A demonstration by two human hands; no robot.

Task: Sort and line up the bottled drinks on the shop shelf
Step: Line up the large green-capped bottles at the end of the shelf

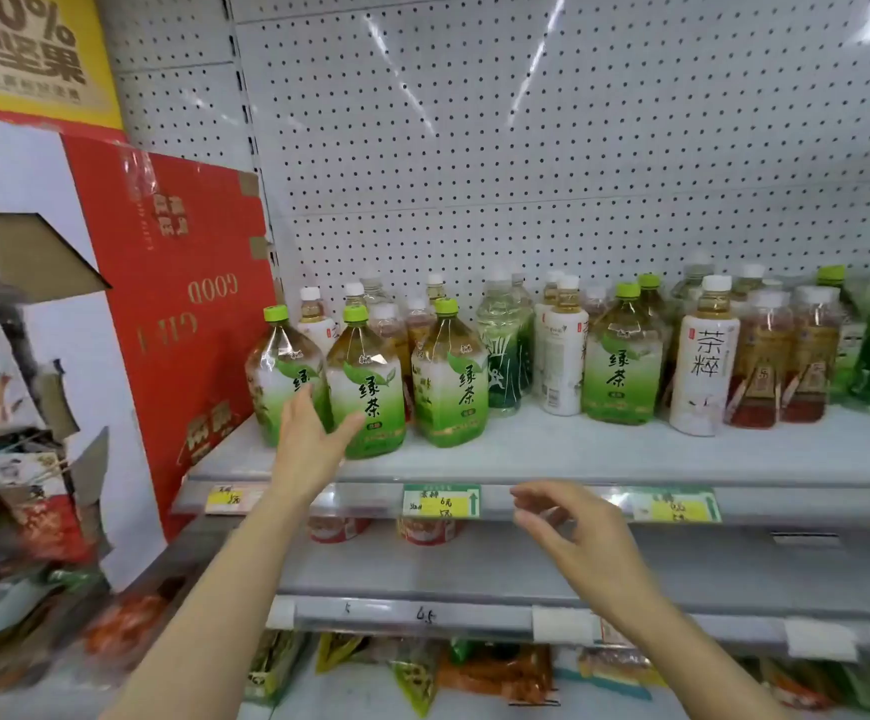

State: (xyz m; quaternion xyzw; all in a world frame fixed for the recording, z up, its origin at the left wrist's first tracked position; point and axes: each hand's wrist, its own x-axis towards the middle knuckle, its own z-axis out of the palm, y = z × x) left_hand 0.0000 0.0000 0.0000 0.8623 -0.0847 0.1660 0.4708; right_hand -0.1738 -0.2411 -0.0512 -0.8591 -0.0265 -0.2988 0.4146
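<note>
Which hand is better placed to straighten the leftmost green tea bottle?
Left. The left hand is already at the leftmost green tea bottle; the right hand hovers lower, by the shelf edge.

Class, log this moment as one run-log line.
left hand: open, at green tea bottles | right hand: open, empty | shelf: unsorted

White pegboard wall [526,122] backs grey shelving [578,454].

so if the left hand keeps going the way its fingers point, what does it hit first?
Probably the leftmost green-capped green tea bottle: the left hand has straight fingers pointing at its label, seemingly at or nearly touching it; depth is unclear.
</note>
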